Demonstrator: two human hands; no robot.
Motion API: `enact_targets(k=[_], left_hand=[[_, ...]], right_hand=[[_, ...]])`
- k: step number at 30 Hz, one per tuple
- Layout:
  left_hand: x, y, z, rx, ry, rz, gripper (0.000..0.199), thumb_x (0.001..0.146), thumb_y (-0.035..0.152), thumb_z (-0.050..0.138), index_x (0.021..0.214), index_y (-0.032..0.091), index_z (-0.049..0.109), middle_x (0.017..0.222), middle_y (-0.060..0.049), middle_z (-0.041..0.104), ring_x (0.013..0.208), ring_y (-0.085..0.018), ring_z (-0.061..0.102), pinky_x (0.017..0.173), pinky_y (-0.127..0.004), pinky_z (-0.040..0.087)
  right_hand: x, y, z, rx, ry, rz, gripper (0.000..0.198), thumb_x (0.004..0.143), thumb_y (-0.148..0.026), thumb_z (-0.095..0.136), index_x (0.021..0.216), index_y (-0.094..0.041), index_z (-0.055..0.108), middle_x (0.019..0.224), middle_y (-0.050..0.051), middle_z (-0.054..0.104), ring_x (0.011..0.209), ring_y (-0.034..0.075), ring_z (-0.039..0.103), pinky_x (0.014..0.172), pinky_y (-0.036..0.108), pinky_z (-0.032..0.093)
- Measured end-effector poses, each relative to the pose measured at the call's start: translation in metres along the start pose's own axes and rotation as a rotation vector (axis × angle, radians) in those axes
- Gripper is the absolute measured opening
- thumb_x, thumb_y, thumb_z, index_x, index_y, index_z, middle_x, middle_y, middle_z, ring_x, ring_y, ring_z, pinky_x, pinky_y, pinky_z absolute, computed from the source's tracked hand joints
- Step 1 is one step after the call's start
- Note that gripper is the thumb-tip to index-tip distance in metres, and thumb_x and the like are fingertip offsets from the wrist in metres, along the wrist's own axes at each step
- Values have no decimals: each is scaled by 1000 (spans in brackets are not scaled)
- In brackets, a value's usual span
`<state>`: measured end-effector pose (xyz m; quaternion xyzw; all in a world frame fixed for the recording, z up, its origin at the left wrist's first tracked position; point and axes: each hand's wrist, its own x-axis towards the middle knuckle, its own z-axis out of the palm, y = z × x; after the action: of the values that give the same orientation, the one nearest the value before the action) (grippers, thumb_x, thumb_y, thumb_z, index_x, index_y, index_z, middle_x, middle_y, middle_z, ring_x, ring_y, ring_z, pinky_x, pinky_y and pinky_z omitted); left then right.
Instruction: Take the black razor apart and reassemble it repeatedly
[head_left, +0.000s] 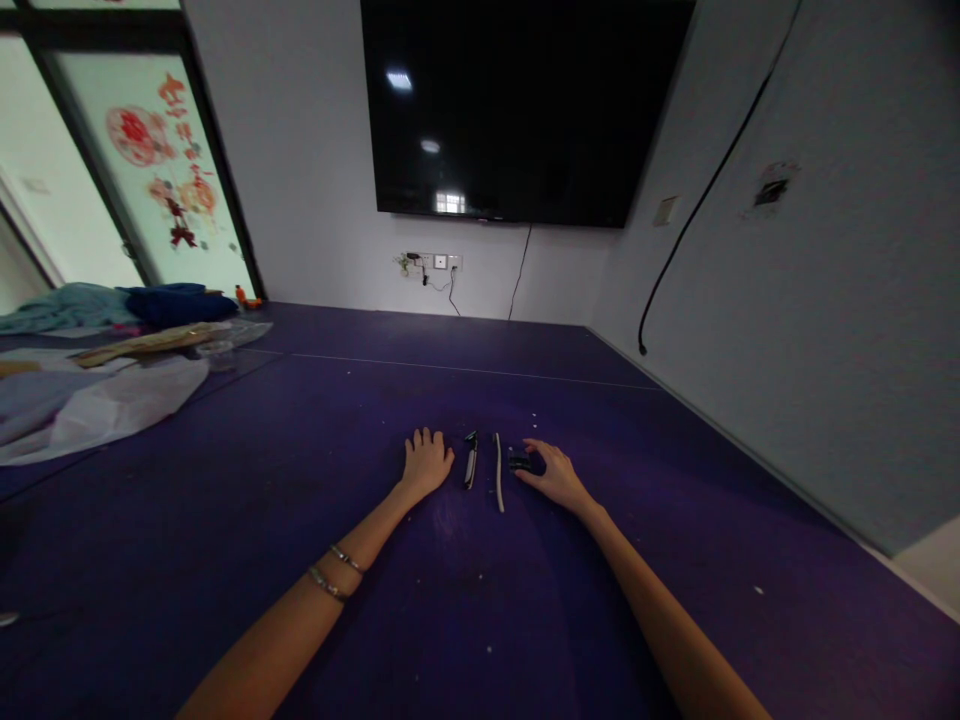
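Observation:
My left hand [427,464] lies palm down on the purple surface [450,620], fingers spread, holding nothing. Just right of it is a slim razor-like tool [471,462] with a dark head and a pale handle. Beside that lies a slightly bent, thin whitish stick [499,476], whose kind I cannot make out. My right hand [556,477] curls its thumb and fingers around the far and near edges of a small dark rectangular object [518,460]. That object sits low at the surface, its right part near the palm. Two bracelets circle my left forearm.
Clear plastic sheeting [135,405] and folded cloths [180,302] are heaped at the left. A large black television [525,110] hangs on the wall ahead, above sockets [440,262] with cords. Down the right wall runs a black cable [697,200]. Small white specks dot the surface.

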<state>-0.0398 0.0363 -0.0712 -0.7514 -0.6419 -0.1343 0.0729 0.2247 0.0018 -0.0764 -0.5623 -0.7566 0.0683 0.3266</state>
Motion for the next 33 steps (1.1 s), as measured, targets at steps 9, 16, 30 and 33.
enact_targets(k=[9,16,30,33], left_hand=[[1,-2,4,1,11,14,45,88,37,33,122,10,46,133,-22,43,125,-37,35,98,-52,28],[1,-1,6,5,21,6,42,87,36,34,120,12,47,132,-20,44,125,-36,35,98,-53,28],[2,-2,10,-6,36,17,45,88,36,32,121,10,47,131,-22,44,124,-37,34,98,-53,28],[2,-2,9,-5,34,21,44,88,36,32,120,10,48,131,-22,45,124,-37,35,98,-53,28]], right_hand=[[1,-57,-18,-187,24,193,22,79,-36,49,71,-22,64,71,5,65,70,20,61,62,29,43],[-8,-100,3,-243,-187,250,29,77,-42,52,67,-19,67,71,11,68,68,25,65,59,32,44],[-9,-102,15,-348,-214,224,32,84,-36,43,74,-19,67,77,12,69,72,23,66,63,30,46],[-9,-104,16,-345,-206,203,32,83,-35,43,73,-18,67,76,13,68,71,24,66,62,32,46]])
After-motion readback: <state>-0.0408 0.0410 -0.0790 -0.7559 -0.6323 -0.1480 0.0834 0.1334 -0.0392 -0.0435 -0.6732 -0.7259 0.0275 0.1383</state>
